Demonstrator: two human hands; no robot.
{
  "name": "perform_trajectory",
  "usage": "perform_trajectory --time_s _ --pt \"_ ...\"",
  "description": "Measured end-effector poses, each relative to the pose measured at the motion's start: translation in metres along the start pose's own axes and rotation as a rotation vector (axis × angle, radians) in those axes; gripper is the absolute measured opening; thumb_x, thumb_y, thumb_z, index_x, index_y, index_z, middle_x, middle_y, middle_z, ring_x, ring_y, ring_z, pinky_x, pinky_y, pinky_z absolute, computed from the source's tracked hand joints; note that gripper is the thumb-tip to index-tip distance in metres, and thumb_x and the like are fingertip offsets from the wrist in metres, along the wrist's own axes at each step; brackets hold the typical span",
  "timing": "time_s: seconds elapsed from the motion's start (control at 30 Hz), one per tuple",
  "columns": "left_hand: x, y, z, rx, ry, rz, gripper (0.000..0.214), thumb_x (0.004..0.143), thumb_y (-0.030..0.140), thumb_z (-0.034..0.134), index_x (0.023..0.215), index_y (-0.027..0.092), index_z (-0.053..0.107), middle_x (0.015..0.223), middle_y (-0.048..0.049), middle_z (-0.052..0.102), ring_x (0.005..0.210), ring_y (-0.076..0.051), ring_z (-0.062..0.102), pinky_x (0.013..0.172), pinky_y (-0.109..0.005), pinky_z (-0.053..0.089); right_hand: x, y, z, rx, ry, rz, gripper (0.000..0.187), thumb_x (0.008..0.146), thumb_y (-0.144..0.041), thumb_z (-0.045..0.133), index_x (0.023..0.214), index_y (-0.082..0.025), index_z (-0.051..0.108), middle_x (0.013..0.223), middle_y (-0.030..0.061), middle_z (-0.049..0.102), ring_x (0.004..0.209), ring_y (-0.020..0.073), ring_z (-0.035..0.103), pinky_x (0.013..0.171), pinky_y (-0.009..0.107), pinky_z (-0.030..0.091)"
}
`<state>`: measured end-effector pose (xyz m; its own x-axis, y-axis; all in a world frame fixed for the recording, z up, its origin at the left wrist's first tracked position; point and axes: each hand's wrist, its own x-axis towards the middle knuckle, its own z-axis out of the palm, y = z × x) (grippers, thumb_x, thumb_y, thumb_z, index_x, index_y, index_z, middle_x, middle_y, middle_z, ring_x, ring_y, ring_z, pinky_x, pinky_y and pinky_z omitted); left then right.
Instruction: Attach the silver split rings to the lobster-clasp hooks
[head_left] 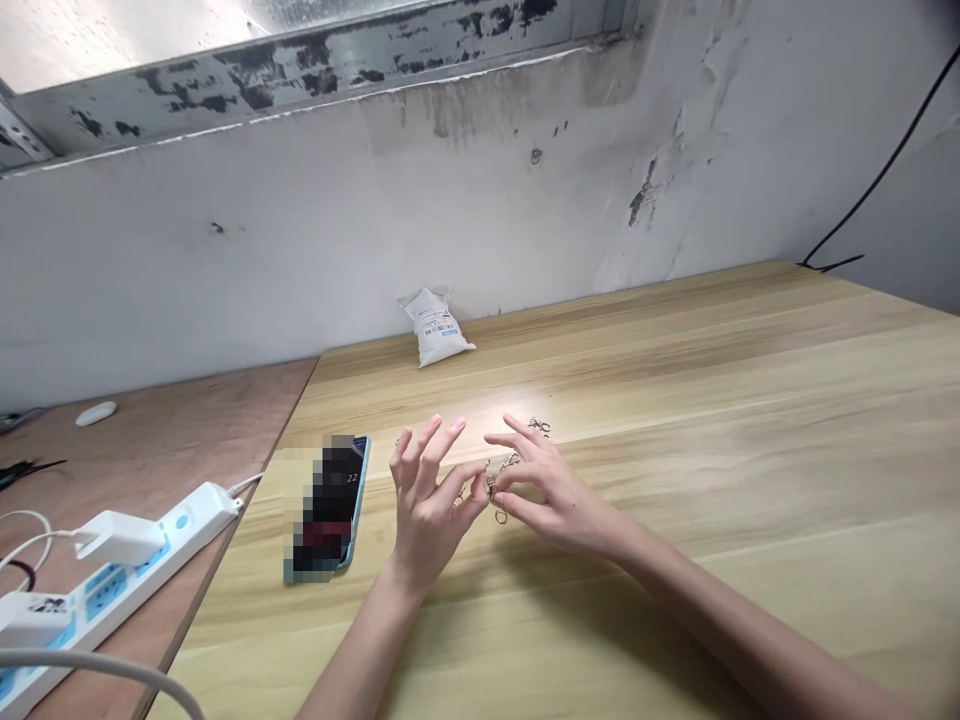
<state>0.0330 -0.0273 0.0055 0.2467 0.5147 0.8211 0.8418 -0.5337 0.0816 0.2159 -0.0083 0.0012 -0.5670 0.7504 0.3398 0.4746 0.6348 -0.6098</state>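
Observation:
Both hands meet over the middle of a light wooden table (675,400). My left hand (427,500) pinches small metal rings and clasps (499,480) between thumb and forefinger, its other fingers spread upward. My right hand (551,485) pinches the same little cluster from the right side. A small ring (500,517) lies just below the fingers. A few more metal clasps (538,426) lie on the table just beyond my right hand.
A phone (330,505) lies flat left of my left hand. A small white bag (437,328) leans at the wall. On the darker table to the left sit a power strip (112,570) with plugged adapters and cables, and a white object (96,412).

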Motion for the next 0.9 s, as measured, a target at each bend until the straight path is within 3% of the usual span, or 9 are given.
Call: perform_trajectory --time_s 0.13,0.33,0.53,0.73,0.83,0.9 --pt "0.003 -0.006 -0.003 -0.001 -0.027 0.010 0.008 0.082 0.015 0.068 0.082 0.023 0.068 0.127 -0.0082 0.063 0.128 -0.028 0.050 0.108 -0.051 0.038 0.001 0.001 0.002 -0.091 -0.016 -0.053 0.013 0.089 -0.022 0.059 0.083 -0.024 0.070 0.138 0.0071 0.054 0.145 0.0314 0.026 0.113 0.063 0.026" --pt "0.005 -0.042 -0.012 0.057 -0.381 0.102 0.013 0.079 0.011 0.064 0.071 0.021 0.065 0.128 -0.0071 0.064 0.128 -0.030 0.052 0.098 -0.047 0.046 0.005 0.041 -0.009 -0.318 0.224 0.017 0.015 0.088 -0.026 0.061 0.076 -0.023 0.070 0.121 0.0086 0.063 0.136 0.0316 0.039 0.111 0.063 0.027" --pt "0.001 -0.052 -0.016 -0.015 -0.607 0.072 0.014 0.079 0.015 0.065 0.067 0.022 0.067 0.135 -0.0059 0.060 0.136 -0.031 0.043 0.108 -0.055 0.039 0.006 0.061 -0.015 -0.385 0.222 0.037 0.015 0.088 -0.023 0.061 0.076 -0.024 0.071 0.117 0.0070 0.064 0.133 0.0310 0.042 0.109 0.061 0.031" --pt "0.001 -0.062 -0.023 -0.094 -0.664 -0.034 0.010 0.084 0.022 0.063 0.077 0.026 0.069 0.132 -0.0031 0.060 0.136 -0.028 0.043 0.112 -0.057 0.032 0.006 0.058 -0.014 -0.391 0.202 0.030 0.013 0.086 -0.022 0.063 0.076 -0.024 0.071 0.116 0.0075 0.064 0.131 0.0315 0.043 0.107 0.059 0.035" --pt "0.000 -0.078 -0.027 -0.024 -0.606 -0.092 0.011 0.086 0.021 0.058 0.083 0.025 0.068 0.128 -0.0053 0.062 0.131 -0.029 0.047 0.111 -0.056 0.032 0.006 0.057 -0.015 -0.389 0.183 0.033 0.013 0.087 -0.024 0.064 0.076 -0.024 0.071 0.115 0.0080 0.064 0.132 0.0317 0.043 0.107 0.059 0.034" --pt "-0.003 -0.090 -0.028 0.067 -0.547 -0.215 0.014 0.087 0.023 0.056 0.092 0.025 0.069 0.122 -0.0075 0.064 0.121 -0.030 0.054 0.104 -0.053 0.038 0.006 0.056 -0.015 -0.385 0.182 0.039 0.013 0.087 -0.026 0.064 0.076 -0.025 0.071 0.115 0.0076 0.064 0.132 0.0318 0.044 0.108 0.060 0.033"
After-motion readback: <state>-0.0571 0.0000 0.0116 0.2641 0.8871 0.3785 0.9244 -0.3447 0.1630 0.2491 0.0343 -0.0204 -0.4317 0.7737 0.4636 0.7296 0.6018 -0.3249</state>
